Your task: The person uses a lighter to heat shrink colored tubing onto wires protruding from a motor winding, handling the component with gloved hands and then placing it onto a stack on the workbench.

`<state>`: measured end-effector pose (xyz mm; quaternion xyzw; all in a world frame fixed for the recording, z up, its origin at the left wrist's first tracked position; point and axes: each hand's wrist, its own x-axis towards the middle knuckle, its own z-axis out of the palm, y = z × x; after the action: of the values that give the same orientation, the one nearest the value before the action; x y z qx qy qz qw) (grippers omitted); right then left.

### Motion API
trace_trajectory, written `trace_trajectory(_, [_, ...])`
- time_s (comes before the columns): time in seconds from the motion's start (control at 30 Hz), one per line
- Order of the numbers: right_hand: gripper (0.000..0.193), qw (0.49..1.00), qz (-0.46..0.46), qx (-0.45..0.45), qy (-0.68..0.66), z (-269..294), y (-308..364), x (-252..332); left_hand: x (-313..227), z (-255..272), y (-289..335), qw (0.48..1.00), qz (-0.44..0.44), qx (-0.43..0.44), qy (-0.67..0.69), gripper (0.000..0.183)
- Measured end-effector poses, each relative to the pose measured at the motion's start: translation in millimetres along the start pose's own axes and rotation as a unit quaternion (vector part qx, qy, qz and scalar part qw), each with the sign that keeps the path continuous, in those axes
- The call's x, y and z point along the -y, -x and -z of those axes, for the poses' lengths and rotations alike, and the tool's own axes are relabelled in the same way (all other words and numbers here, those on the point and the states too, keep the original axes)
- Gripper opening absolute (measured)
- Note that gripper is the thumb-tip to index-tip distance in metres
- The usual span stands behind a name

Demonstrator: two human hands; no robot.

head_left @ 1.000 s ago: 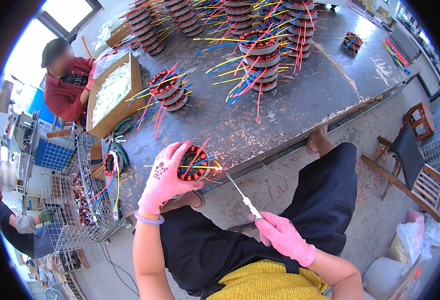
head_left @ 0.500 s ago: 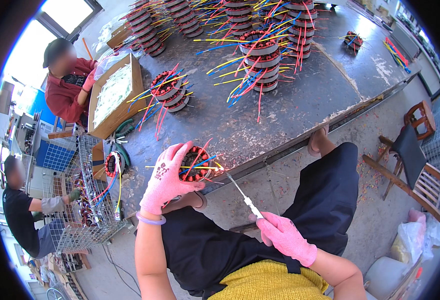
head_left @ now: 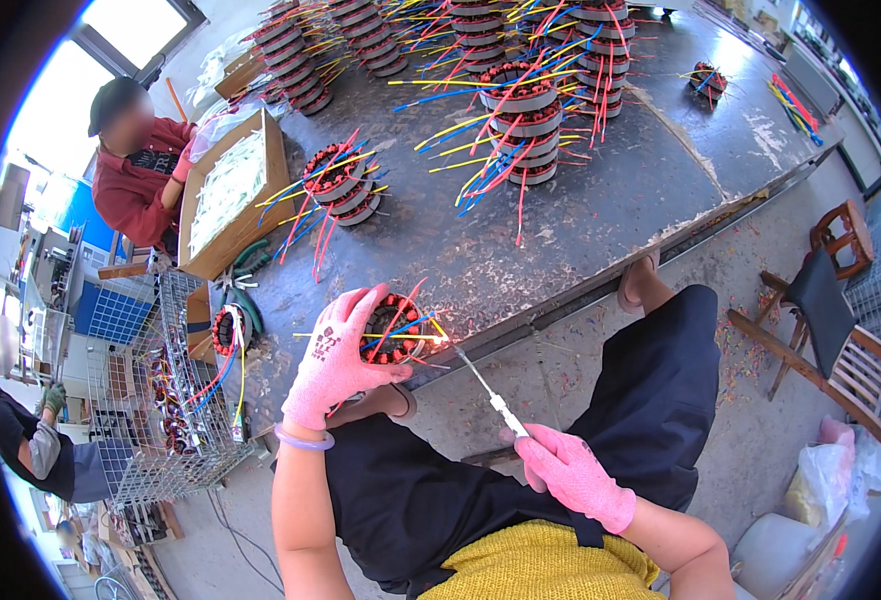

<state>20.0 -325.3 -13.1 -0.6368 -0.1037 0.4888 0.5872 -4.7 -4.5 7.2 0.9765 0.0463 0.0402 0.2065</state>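
Observation:
My left hand (head_left: 331, 355), in a pink glove, is wrapped round the left side of a motor stator (head_left: 389, 355) at the table's near edge. Red windings line its ring, and red, blue and yellow wires stick out. My right hand (head_left: 569, 470), also gloved in pink, grips a long-necked lighter (head_left: 501, 404) with a white handle and a thin metal neck. A small orange-white glow (head_left: 444, 338) shows at the lighter's tip, by the ends of the stator's yellow wires. What exactly the tip touches is too small to tell.
Stacks of stators (head_left: 523, 125) stand across the dark table (head_left: 601, 210); a shorter stack (head_left: 339, 185) is nearer. Green-handled pliers (head_left: 246, 290) lie by a cardboard box (head_left: 279, 155) of white pieces. One co-worker (head_left: 141, 170) is behind the box, another (head_left: 36, 440) beside a wire basket (head_left: 176, 475).
The glow at the lighter's tip is more orange, and the yellow wire ends beside it have shifted slightly. My hands stay almost still. The lower-left co-worker has leaned away from the basket.

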Motion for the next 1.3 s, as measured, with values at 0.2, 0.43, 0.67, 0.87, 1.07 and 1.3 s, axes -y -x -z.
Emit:
trace_trajectory(0.2, [0.036,1.0,-0.008,-0.004,-0.012,1.0,-1.2,-5.9,-0.1,0.8,1.1,1.0,0.009,0.004,0.01,0.098])
trace_trajectory(0.43, [0.035,0.999,-0.007,-0.011,-0.039,1.0,-0.1,-8.5,3.6,-0.6,1.7,0.998,-0.055,0.004,-0.005,0.098])
trace_trajectory(0.67, [0.034,0.999,-0.005,-0.002,-0.037,0.7,-1.5,-7.0,6.1,1.7,-0.1,0.998,-0.058,0.012,0.0,0.098])
trace_trajectory(0.87, [0.033,0.999,-0.006,-0.008,-0.043,-1.5,0.2,-3.9,6.2,-0.3,0.4,0.998,-0.055,-0.005,0.019,0.098])
trace_trajectory(1.07, [0.033,0.999,-0.004,-0.012,-0.038,-0.9,-0.1,-7.3,6.3,1.8,-0.5,0.998,-0.055,0.009,0.003,0.101])
trace_trajectory(1.3, [0.033,0.999,-0.002,-0.008,-0.044,-0.8,-0.4,-9.2,5.8,1.3,0.0,0.999,-0.052,0.004,0.007,0.099])
